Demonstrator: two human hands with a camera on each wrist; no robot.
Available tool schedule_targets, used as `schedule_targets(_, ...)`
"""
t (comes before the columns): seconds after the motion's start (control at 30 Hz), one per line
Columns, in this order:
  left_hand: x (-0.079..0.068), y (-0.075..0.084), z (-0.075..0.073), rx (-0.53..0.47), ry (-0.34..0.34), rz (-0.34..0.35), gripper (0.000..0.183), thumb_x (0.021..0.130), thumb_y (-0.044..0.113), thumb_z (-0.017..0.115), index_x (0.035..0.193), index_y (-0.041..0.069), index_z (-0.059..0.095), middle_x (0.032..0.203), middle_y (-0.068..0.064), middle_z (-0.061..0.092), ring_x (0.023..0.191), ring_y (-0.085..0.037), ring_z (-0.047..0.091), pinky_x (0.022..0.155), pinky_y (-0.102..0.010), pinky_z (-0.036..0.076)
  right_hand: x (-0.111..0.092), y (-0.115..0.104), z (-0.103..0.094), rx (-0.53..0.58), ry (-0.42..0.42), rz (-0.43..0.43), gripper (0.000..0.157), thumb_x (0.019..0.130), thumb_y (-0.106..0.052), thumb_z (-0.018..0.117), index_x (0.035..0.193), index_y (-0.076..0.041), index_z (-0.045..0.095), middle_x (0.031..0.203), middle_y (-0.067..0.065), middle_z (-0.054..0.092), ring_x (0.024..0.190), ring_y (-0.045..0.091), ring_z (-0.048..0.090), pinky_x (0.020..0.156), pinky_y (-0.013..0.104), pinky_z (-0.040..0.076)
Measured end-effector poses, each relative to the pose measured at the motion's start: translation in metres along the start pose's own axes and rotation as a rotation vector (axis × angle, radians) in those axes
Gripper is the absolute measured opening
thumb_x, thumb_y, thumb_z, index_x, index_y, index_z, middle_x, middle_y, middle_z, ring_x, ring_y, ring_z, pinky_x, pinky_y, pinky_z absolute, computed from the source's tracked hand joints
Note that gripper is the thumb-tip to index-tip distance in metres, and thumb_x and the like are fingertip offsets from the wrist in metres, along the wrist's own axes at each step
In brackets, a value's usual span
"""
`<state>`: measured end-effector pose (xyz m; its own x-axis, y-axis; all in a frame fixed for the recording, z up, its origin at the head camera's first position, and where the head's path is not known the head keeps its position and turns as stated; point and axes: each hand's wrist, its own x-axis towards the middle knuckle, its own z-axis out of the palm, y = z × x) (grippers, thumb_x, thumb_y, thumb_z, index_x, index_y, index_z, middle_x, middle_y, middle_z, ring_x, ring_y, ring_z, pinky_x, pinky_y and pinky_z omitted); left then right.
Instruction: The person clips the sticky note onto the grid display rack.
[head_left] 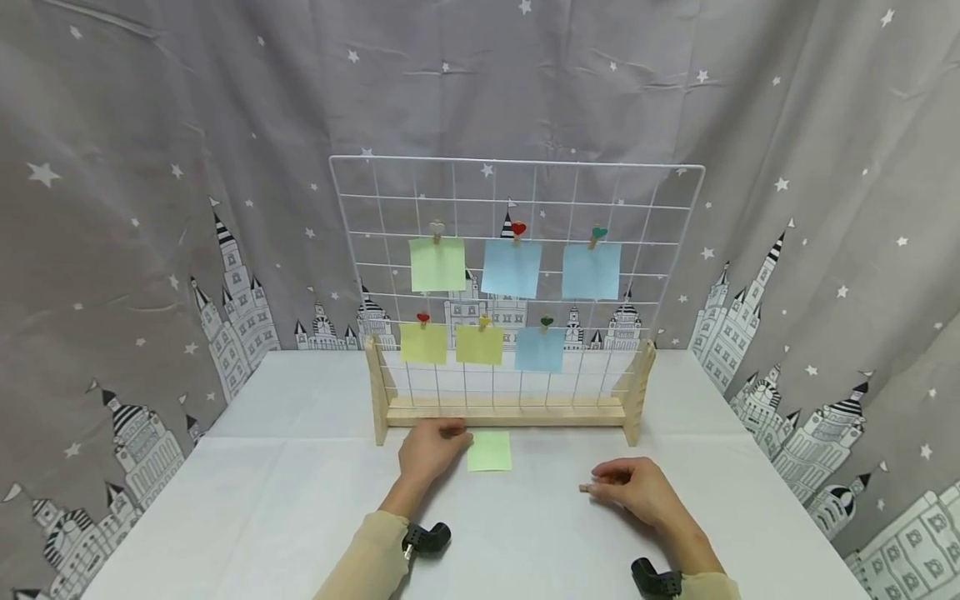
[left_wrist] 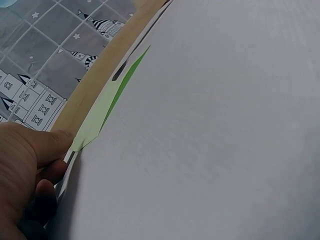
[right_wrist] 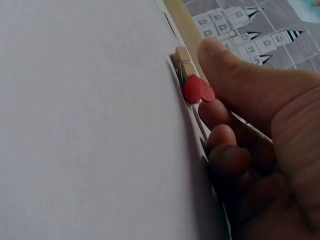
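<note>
My left hand [head_left: 432,450] is at the left edge of a pale green sticky note [head_left: 489,451] on the white table. In the left wrist view its thumb and finger pinch the note's near corner, and the note's long edge curls up, showing a brighter green underside. My right hand [head_left: 636,492] is beside a small wooden clothespin [head_left: 583,488], whose red heart [right_wrist: 198,90] shows in the right wrist view. The heart lies by the index fingertip, with the thumb apart from the pin and the other fingers loosely bent.
A white wire grid [head_left: 517,160] in a wooden stand [head_left: 510,414] rises behind the hands. Clothespins with hearts hold green, yellow and blue notes [head_left: 512,268] on it in two rows. A grey curtain [head_left: 480,75] with stars and castles hangs behind the white table [head_left: 247,492].
</note>
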<state>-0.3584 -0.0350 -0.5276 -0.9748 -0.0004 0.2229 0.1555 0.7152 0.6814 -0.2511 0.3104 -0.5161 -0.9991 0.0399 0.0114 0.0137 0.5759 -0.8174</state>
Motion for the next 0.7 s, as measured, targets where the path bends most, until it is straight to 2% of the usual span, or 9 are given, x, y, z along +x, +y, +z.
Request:
schedule_targets(0.2, 0.0011, 0.0025, 0.0048, 0.041, -0.009, 0.027, 0.021, 0.085, 0.039, 0.082, 0.103, 0.030, 0.082, 0.100, 0.010, 0.078, 0.097, -0.020, 0.072, 0.076, -0.042, 0.052, -0.0029, 0.0031, -0.0039, -0.035, -0.043, -0.021, 0.027, 0.074, -0.018, 0.093, 0.097, -0.010, 0.080, 0.081, -0.001, 0.070, 0.073, 0.014, 0.059, 0.064, 0.024, 0.047)
schedule_targets(0.4, -0.0029, 0.0029, 0.0030, 0.059, -0.025, 0.040, 0.017, 0.084, 0.036, 0.083, 0.099, 0.029, 0.082, 0.101, 0.009, 0.078, 0.094, -0.018, 0.072, 0.073, -0.041, 0.052, -0.0044, 0.0045, -0.0015, -0.091, -0.037, -0.032, 0.018, 0.076, -0.017, 0.091, 0.090, -0.015, 0.081, 0.080, -0.003, 0.068, 0.072, 0.014, 0.056, 0.063, 0.024, 0.045)
schedule_targets(0.6, -0.0019, 0.0031, 0.0044, 0.060, -0.004, 0.041, 0.006, 0.084, 0.034, 0.082, 0.088, 0.030, 0.080, 0.098, 0.010, 0.077, 0.089, -0.016, 0.070, 0.070, -0.040, 0.050, -0.0037, 0.0055, -0.0023, -0.081, -0.029, -0.049, 0.016, 0.076, -0.017, 0.091, 0.086, -0.015, 0.079, 0.078, -0.003, 0.068, 0.070, 0.012, 0.057, 0.062, 0.023, 0.045)
schedule_targets(0.7, -0.0004, 0.0043, 0.0054, 0.066, 0.010, 0.043, 0.008, 0.086, 0.035, 0.080, 0.087, 0.027, 0.080, 0.098, 0.010, 0.077, 0.088, -0.016, 0.069, 0.069, -0.040, 0.049, -0.0033, 0.0050, -0.0041, -0.064, -0.029, -0.059, 0.016, 0.076, -0.016, 0.091, 0.085, -0.014, 0.078, 0.077, -0.003, 0.068, 0.068, 0.011, 0.057, 0.060, 0.023, 0.046)
